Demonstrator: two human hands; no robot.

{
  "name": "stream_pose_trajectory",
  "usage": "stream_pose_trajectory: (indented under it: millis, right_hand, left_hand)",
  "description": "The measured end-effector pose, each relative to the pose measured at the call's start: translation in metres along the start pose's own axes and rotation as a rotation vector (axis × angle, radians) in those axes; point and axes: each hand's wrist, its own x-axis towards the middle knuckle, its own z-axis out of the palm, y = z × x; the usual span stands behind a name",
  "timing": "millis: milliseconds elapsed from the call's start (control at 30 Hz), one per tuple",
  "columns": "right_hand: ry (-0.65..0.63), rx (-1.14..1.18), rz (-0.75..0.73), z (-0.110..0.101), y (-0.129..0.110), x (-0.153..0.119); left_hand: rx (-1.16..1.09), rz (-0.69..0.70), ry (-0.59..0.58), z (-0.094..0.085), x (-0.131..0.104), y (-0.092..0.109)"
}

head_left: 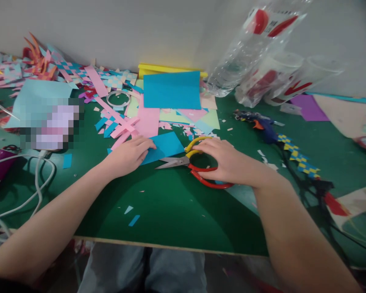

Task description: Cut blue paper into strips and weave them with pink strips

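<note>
My left hand [129,156] has its fingers curled at the left end of a blue sheet of paper [168,146], which it holds on the table. In my right hand [228,160] is a pair of scissors [175,162] with one yellow and one red handle. Their blades point left, just below the near edge of that sheet, and look slightly apart. Crossed pink paper strips [123,128] lie just beyond my left hand. Farther back, a larger blue sheet [172,90] rests on pink and pale green paper.
A charging phone [56,126] and a purple power block [0,169] are at left. Woven paper scraps [88,77] and a roll of clear tape [118,99] lie behind. Plastic-wrapped cups [268,77] stand at back right. A dark cable [295,171] runs along the right.
</note>
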Motion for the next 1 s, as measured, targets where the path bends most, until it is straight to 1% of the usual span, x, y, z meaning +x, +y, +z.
stream_pose_trajectory:
  millis: [100,200,333,467,567,667,733,867,1000]
  right_hand:
    - [-0.004,0.006,0.012,-0.002,0.006,-0.001]
    - [-0.002,0.014,0.028,-0.002,0.005,0.0]
    - [-0.01,0.016,0.022,-0.001,-0.003,0.001]
    - [-0.001,-0.003,0.012,0.003,-0.009,0.001]
    - [0.03,-0.005,0.055,0.004,-0.01,0.002]
    - [0.045,0.062,0.117,0.004,-0.012,0.003]
    - [0.042,0.099,0.128,0.003,-0.013,0.003]
    - [0.017,0.124,0.1,0.003,-0.012,0.003]
    - [0.027,0.152,0.007,0.004,-0.008,0.004]
  left_hand:
    - [-0.06,0.042,-0.069,-0.003,-0.003,-0.005]
    - [-0.057,0.079,-0.118,-0.001,-0.005,-0.008]
    - [0.002,0.006,-0.145,0.005,-0.005,-0.003]
    - [0.01,-0.05,-0.191,0.004,-0.002,0.004]
    - [-0.027,-0.067,-0.19,0.0,0.0,0.007]
    - [-0.061,-0.049,-0.172,-0.001,0.001,0.006]
    - [-0.06,-0.039,-0.164,0.0,0.001,0.004]
    - [-0.04,-0.022,-0.165,0.002,0.0,0.001]
    - [-0.017,-0.03,-0.186,0.001,0.0,-0.001]
